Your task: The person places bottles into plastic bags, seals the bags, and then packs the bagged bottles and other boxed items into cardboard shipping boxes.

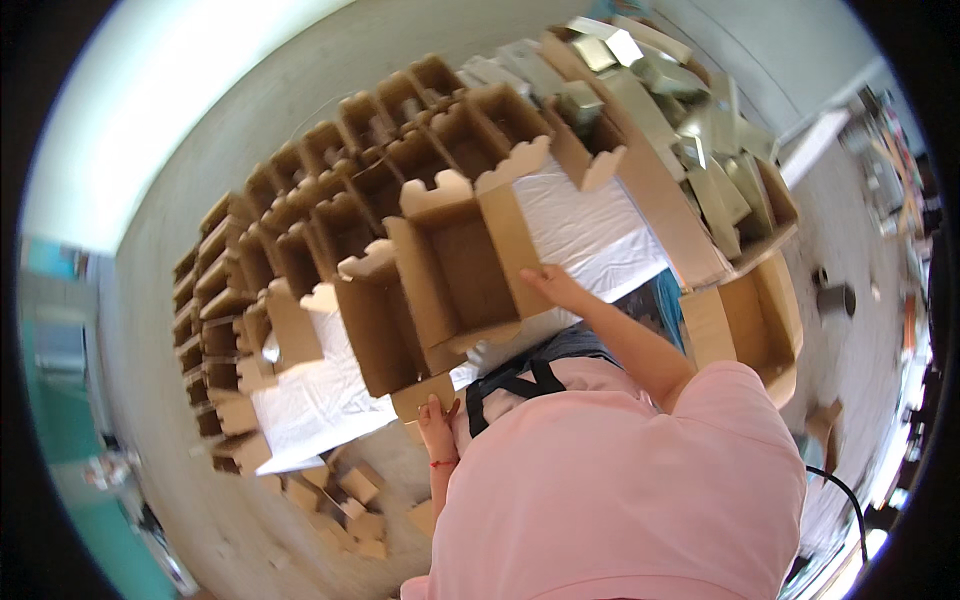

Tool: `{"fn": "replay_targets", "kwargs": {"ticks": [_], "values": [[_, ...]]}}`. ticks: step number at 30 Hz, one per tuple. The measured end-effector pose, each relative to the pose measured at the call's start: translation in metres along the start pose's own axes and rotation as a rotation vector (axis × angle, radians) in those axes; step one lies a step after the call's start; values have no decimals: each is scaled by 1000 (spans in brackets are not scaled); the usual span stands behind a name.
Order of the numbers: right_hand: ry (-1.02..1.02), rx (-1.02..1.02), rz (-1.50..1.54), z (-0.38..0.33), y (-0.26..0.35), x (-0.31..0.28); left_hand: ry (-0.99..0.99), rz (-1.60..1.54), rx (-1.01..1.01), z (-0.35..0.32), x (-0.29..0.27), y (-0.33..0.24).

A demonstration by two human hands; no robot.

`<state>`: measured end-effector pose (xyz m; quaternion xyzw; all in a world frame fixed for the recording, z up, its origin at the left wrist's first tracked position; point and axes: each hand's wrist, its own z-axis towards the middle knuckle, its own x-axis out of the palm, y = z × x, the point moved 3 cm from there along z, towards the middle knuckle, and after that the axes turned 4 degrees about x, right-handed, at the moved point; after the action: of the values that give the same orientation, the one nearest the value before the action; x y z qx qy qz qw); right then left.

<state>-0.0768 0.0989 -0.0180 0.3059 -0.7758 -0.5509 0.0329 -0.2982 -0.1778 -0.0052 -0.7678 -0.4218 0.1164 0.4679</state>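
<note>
An open brown cardboard box (466, 262) stands at the near edge of the table in front of me, its flaps raised. At its right wall, my right hand (553, 287) grips the cardboard edge with the fingers on the inner side. Left of it, a second open box (375, 335) stands close alongside. My left hand (437, 424), with a red string at the wrist, pinches a cardboard flap (423, 397) at the near end of these two boxes. Which box that flap belongs to is hard to tell. Both boxes look bare inside.
Rows of open cardboard boxes (345, 228) fill the table's far and left parts. White sheeting (585, 225) covers the tabletop. A large carton (640, 170) of pale packets stands at the right. Another open box (755, 325) is beside me. Cardboard pieces (345, 505) lie on the floor.
</note>
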Motion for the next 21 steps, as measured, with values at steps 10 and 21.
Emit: {"fn": "replay_targets", "kwargs": {"ticks": [10, 21], "values": [[-667, 424, 388, -136, -185, -21, 395, 49, -452, 37, -79, 6], [-370, 821, -611, -184, -323, 9, 380, 838, -555, 40, -177, -19]]}}
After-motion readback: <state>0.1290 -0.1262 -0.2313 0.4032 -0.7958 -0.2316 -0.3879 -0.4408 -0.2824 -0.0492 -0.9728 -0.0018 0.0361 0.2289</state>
